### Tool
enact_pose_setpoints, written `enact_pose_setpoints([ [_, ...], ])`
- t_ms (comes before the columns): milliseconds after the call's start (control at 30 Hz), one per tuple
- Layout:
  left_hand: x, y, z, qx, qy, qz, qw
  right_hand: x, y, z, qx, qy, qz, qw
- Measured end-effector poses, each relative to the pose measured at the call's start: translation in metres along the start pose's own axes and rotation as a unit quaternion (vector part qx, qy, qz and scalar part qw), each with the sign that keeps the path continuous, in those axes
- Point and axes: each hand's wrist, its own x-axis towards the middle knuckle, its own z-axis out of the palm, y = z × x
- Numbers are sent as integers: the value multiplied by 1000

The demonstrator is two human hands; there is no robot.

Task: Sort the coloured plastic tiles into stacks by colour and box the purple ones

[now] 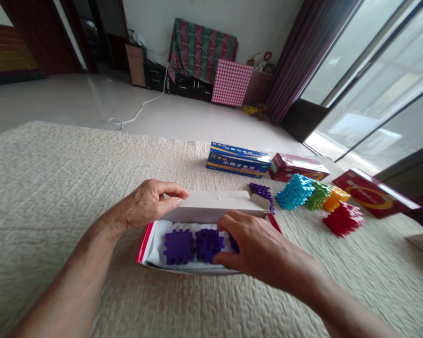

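Observation:
An open red-and-white cardboard box point(151, 244) lies on the quilted cream surface in front of me. Inside it lie purple toothed plastic pieces point(179, 246). My left hand point(146, 204) pinches the raised white lid flap point(211, 206) of the box at its left end. My right hand point(254, 246) reaches into the box, fingers curled on a purple piece at the right end; its fingers hide most of that piece. A further purple piece point(261, 191) lies just behind the box.
Blue point(295, 191), green point(318, 195), orange point(334, 198) and red point(343, 219) stacks of toothed pieces stand to the right. Behind lie a blue box point(238, 159) and red boxes point(298, 166), point(373, 193). The quilted cream surface point(56, 178) ends at a tiled floor with a white cable point(137, 112).

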Motion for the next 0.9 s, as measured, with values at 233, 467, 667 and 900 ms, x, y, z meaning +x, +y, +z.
enact_pose_setpoints([
  [233,1,-5,0,-22,4,24,999,20,-15,11,-88,-74,-37,993],
  [467,1,-5,1,-30,4,30,999,17,-17,11,-115,-85,-49,988],
  [667,1,-4,1,-28,-2,29,999,12,-12,7,-95,-34,-79,992],
  [900,0,-1,0,-19,-7,17,1000,13,-13,6,-61,-23,-85,994],
])
